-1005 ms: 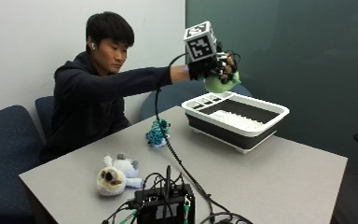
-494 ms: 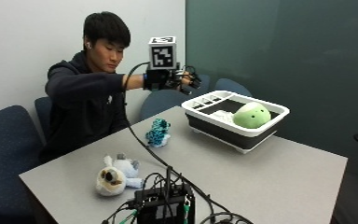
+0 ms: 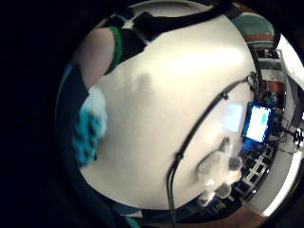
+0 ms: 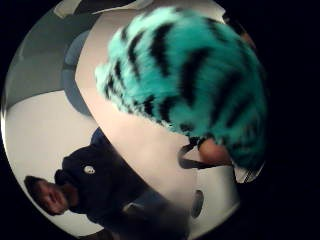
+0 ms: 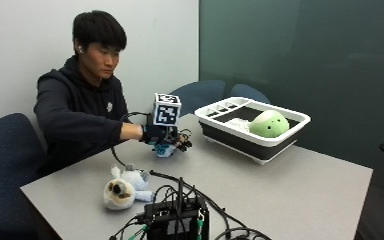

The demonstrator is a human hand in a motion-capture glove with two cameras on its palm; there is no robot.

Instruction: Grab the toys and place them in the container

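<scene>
The pale plush toy (image 5: 127,186) waits on the table (image 5: 298,190). Your right hand (image 5: 160,135) is down on the teal striped toy (image 5: 163,149) (whether your fingers have closed, I cannot tell); next, grasp and carry it to the container (image 5: 253,127) holding the green toy (image 5: 268,124).

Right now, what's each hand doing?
Gloved right hand: on the teal striped toy at the table; grip cannot be told.
Bare hand: not visible.
</scene>
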